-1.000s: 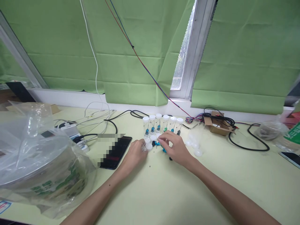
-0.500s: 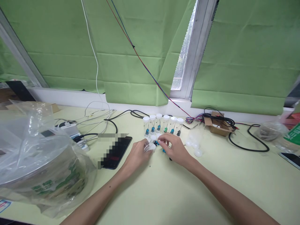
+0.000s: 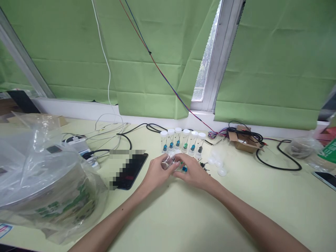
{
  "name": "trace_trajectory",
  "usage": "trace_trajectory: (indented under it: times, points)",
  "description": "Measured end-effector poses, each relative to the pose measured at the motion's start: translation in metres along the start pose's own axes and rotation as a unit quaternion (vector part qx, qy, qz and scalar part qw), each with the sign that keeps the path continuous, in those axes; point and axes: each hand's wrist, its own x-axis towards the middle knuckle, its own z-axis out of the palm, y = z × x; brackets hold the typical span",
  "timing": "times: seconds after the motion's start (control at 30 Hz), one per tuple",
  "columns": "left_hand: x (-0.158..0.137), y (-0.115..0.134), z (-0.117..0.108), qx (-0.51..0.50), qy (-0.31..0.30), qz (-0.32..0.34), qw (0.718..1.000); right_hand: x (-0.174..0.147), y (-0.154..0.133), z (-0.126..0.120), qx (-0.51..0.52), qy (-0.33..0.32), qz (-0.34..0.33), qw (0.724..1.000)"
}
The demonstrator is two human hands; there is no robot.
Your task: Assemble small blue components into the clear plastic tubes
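Note:
My left hand (image 3: 155, 174) is closed around a small clear vial (image 3: 166, 163), which is tilted on its side. Close against it, my right hand (image 3: 193, 172) has its fingers bent in a pinch at the vial's right end. A small dark bit shows there, too hidden to name. Under the right hand lies a small blue part (image 3: 184, 168), and black parts with thin leads (image 3: 203, 165) are just right of it. Behind both hands stands a row of several upright clear vials with white caps (image 3: 186, 132), each holding a small blue, green or dark part with wires.
Loose white caps (image 3: 222, 171) lie right of my hands. A black phone (image 3: 133, 171) is at left, near a power strip (image 3: 89, 159). A bagged tub (image 3: 60, 196) fills the left front. A small cardboard box (image 3: 243, 143) with cables stands at the back right.
The vial in my left hand has turned, and both hands have come closer together. My right hand has shifted lower, uncovering black parts beside it. The standing vials have not moved.

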Motion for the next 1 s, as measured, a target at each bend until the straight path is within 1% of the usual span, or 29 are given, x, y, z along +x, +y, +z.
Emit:
trace_trajectory:
  times: [0.1,0.27,0.4,0.5,0.57,0.67,0.77,0.87,1.0]
  points:
    - [-0.001,-0.003,0.002,-0.022,-0.01,0.001,1.0,0.0,-0.004,0.001,-0.009,0.004,-0.014,1.0]
    - [-0.002,-0.004,0.003,-0.016,-0.013,0.011,1.0,0.0,-0.005,0.002,-0.012,0.016,-0.02,1.0]
    - [0.0,-0.004,0.002,-0.016,-0.011,0.011,1.0,0.002,-0.001,-0.002,0.008,0.019,0.001,1.0]
    - [0.001,-0.004,0.001,-0.038,-0.002,0.02,0.999,0.006,0.002,-0.009,0.053,0.045,0.042,0.997]
    - [0.001,-0.004,0.001,-0.049,-0.01,0.028,0.998,0.009,0.004,-0.015,0.103,0.077,0.08,0.988]
    - [0.0,-0.005,0.003,-0.038,-0.041,0.034,0.998,0.011,0.005,-0.02,0.196,0.119,0.138,0.963]
    - [-0.002,-0.007,0.005,-0.009,-0.059,0.042,0.997,0.012,0.001,-0.022,0.27,0.137,0.169,0.938]
    - [-0.003,-0.009,0.007,0.016,-0.072,0.053,0.996,0.011,-0.005,-0.019,0.31,0.134,0.174,0.925]
    - [-0.003,-0.009,0.006,0.031,-0.085,0.059,0.994,0.009,-0.012,-0.016,0.338,0.112,0.149,0.922]
